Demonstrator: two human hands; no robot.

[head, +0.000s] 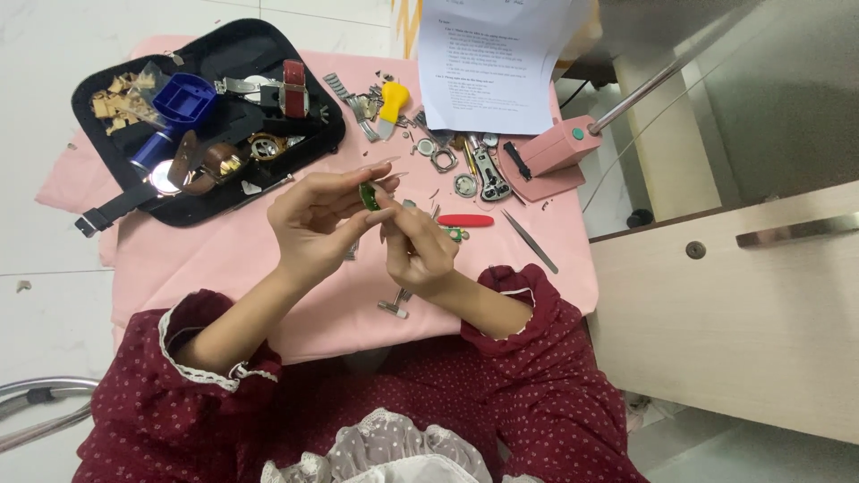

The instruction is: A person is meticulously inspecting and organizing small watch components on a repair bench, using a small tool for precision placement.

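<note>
Both hands are pinching a small green watch part (369,196) above the pink cloth (224,259): left hand (313,219) and right hand (416,246) closing fingertips on it, beside a red-handled tool (465,220).

hands 2 (313,219) (416,246) | green part 1 (369,195) | tweezers 1 (530,241) | paper sheet 1 (488,67) | black tray 1 (206,210)

On my pink cloth (224,259): black tool case (268,45) holding a blue plastic holder (185,97), watches and straps; yellow-handled tool (391,100); red-handled tool (465,220); tweezers (530,241); loose metal watch parts (465,185); pink desk lamp base (555,152); printed paper sheet (492,63). Wooden cabinet (734,313) to my right.
</note>
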